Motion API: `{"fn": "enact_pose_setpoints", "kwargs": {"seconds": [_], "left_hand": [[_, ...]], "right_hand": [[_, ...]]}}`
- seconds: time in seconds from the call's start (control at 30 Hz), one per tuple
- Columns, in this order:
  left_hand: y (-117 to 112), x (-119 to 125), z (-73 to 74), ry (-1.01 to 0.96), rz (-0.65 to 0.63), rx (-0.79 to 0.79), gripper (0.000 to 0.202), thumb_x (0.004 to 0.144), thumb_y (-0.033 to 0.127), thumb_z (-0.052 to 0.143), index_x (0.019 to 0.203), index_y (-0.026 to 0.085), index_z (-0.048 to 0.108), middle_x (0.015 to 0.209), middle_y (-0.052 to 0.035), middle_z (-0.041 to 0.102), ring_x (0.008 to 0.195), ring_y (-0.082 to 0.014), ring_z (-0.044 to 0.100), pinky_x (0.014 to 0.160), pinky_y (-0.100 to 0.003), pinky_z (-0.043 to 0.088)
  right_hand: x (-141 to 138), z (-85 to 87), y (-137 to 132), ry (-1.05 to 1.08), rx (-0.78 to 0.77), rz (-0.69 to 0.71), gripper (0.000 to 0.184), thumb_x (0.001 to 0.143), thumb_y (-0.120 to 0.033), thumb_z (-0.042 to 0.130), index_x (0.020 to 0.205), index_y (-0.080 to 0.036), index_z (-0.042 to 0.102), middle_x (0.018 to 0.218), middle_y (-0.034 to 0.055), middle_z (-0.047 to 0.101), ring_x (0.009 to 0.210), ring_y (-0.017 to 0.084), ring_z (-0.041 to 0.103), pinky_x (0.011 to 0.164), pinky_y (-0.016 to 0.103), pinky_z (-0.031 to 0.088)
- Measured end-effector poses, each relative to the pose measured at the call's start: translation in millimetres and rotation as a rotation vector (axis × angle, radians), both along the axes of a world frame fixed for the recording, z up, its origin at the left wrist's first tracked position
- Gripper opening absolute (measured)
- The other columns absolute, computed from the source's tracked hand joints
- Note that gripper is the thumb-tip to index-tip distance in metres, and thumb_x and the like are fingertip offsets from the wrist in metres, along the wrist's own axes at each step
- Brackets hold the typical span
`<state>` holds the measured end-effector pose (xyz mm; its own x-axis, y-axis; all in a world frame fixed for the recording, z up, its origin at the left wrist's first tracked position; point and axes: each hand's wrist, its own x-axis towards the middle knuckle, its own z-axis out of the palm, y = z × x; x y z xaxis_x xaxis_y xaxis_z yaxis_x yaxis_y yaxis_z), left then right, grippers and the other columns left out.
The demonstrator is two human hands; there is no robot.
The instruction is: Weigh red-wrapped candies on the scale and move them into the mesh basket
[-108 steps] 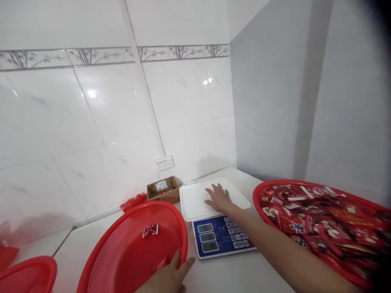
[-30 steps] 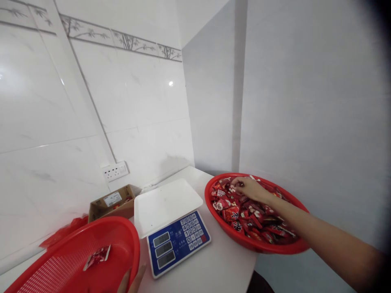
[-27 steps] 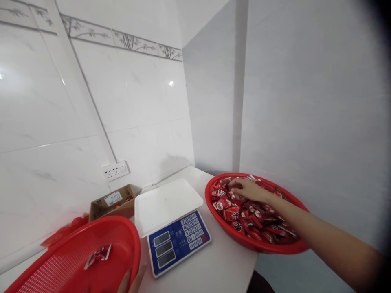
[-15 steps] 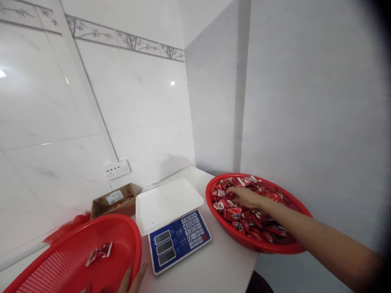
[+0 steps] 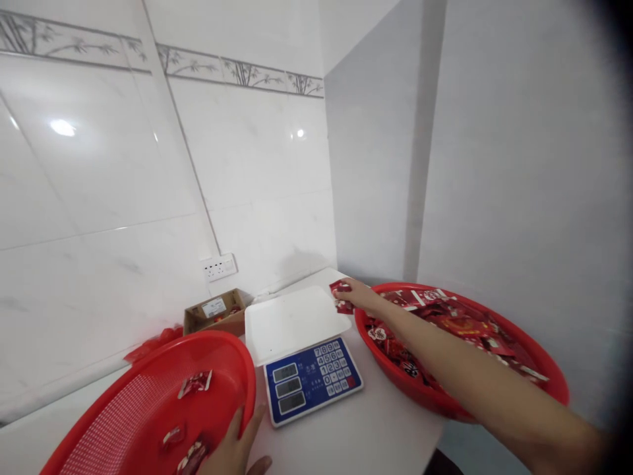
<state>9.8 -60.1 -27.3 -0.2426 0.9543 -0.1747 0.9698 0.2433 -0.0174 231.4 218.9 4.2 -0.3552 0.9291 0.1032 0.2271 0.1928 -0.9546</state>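
- The right hand (image 5: 359,295), right of centre in the frame, is closed on a red packet (image 5: 339,298) at the white pan's (image 5: 297,323) right edge; a loose pinch could drop it between pan and heaped basket (image 5: 400,386)
- The left hand (image 5: 230,452), at lower centre, spreads its fingers at the left basket's rim (image 5: 250,376); whether it grips cannot be told, but pressing there might tip the basket or nudge the scale (image 5: 316,382)
- The right forearm (image 5: 445,349) crosses the heap, so sweeping low could drag packets over the edge
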Motion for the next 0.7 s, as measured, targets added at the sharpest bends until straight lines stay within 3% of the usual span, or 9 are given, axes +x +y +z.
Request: {"fn": "enact_pose_setpoints", "kwargs": {"seconds": [0.13,0.23,0.37,0.43,0.53,0.6,0.7], "left_hand": [[-3,0,3.4,-0.084,0.008,-0.008,0.058,0.077,0.02,0.042,0.134,0.025,0.031,0.14,-0.015,0.034,0.114,-0.0303,0.05,0.091,-0.046,0.041],[-4,2,6.5,-0.103,0.025,-0.009,0.06,0.077,0.019,0.045,0.134,0.025,0.03,0.14,-0.0169,0.034,0.112,-0.03,0.052,0.091,-0.045,0.041],[-7,7,12.5,-0.13,0.049,-0.003,0.06,0.076,0.018,0.046,0.134,0.027,0.031,0.14,-0.0162,0.034,0.111,-0.0304,0.052,0.088,-0.044,0.043],[-7,8,14.4,-0.133,0.058,-0.008,0.061,0.076,0.018,0.046,0.134,0.027,0.03,0.14,-0.016,0.033,0.111,-0.0316,0.053,0.087,-0.045,0.044],[-6,7,14.4,-0.133,0.067,-0.021,0.062,0.076,0.018,0.046,0.134,0.028,0.03,0.141,-0.0145,0.033,0.112,-0.0316,0.052,0.088,-0.045,0.043],[-5,6,12.5,-0.136,0.073,-0.037,0.061,0.076,0.018,0.046,0.134,0.028,0.03,0.141,-0.0147,0.032,0.112,-0.0312,0.052,0.088,-0.046,0.043],[-3,4,8.3,-0.118,0.067,-0.043,0.06,0.076,0.018,0.045,0.134,0.028,0.03,0.142,-0.0148,0.031,0.112,-0.0308,0.052,0.09,-0.047,0.041]], "right_hand": [[-59,-5.4,-5,0.011,-0.083,0.102,0.018,0.074,-0.017,0.053,0.092,-0.017,0.052,0.058,-0.0026,0.058,0.049,0.009,0.054,0.051,0.026,0.05],[-89,-7.0,-8,0.001,-0.101,0.171,0.032,0.076,-0.015,0.049,0.108,-0.016,0.046,0.057,-0.0037,0.056,0.051,0.01,0.055,0.055,0.028,0.053],[-107,-9.9,-7,-0.042,-0.037,0.179,0.053,0.071,-0.011,0.055,0.12,-0.018,0.039,0.09,0.0059,0.062,0.071,0.011,0.061,0.067,0.028,0.053],[-107,-12.4,-5,-0.099,0.014,0.171,0.051,0.072,-0.012,0.054,0.121,-0.017,0.04,0.109,0.012,0.056,0.081,0.013,0.061,0.069,0.027,0.053],[-96,-17.0,1,-0.232,0.107,0.173,0.044,0.075,-0.017,0.053,0.118,-0.018,0.045,0.116,0.0126,0.054,0.088,0.015,0.06,0.073,0.029,0.052],[-80,-19.5,7,-0.342,0.191,0.164,0.041,0.074,-0.018,0.055,0.114,-0.02,0.05,0.117,0.0104,0.055,0.095,0.018,0.058,0.081,0.033,0.048],[-43,-20.7,22,-0.526,0.319,0.091,0.044,0.07,-0.016,0.059,0.113,-0.021,0.053,0.125,0.0105,0.051,0.115,0.025,0.045,0.098,0.041,0.034]]}}
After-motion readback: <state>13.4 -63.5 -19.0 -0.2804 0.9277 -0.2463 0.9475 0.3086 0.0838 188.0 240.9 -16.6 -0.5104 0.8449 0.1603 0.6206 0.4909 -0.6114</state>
